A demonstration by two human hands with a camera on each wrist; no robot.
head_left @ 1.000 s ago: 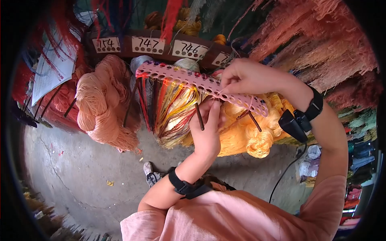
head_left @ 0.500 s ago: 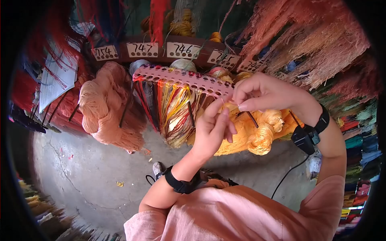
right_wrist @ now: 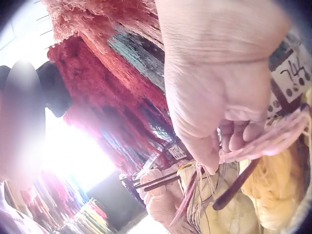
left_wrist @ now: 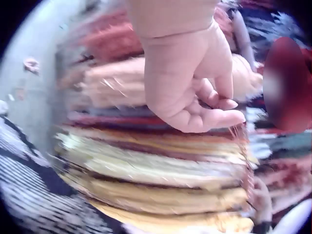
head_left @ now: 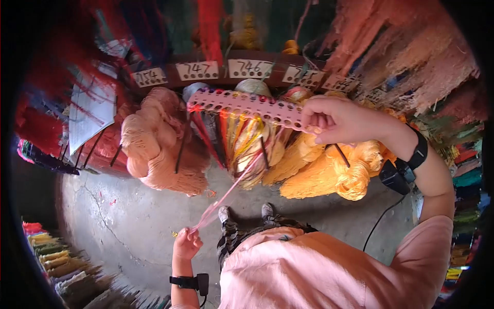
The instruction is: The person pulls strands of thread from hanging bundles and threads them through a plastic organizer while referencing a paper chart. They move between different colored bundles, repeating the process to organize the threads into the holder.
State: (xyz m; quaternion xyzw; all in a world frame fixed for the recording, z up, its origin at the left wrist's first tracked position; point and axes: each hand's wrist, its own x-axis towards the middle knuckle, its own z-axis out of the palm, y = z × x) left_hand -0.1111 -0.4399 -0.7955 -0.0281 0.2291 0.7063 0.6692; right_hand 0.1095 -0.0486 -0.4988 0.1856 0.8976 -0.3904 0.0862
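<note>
In the head view a pink perforated strip (head_left: 247, 104) with threads looped through its holes lies across the hanging skeins. The right hand (head_left: 334, 119) grips its right end with curled fingers; the right wrist view shows that hand (right_wrist: 219, 107) with thumb and fingers on the strip. Low on the left, the left hand (head_left: 187, 244) pinches pale pink threads (head_left: 226, 194), stretched diagonally down from the strip. In the left wrist view the left hand (left_wrist: 195, 83) holds thin strands between thumb and fingertips. Red, orange and yellow threads (head_left: 242, 136) hang from the strip.
Peach skeins (head_left: 154, 139) hang left of the strip and yellow-orange skeins (head_left: 329, 175) below its right end, with dark pegs among them. A rail (head_left: 224, 71) with numbered labels runs behind. A white sheet (head_left: 92, 110) hangs left. Grey floor (head_left: 118, 216) lies below.
The left hand has moved from beside the right hand down and far to the left, drawing the pink threads out long. The right hand has closed over the strip's right end.
</note>
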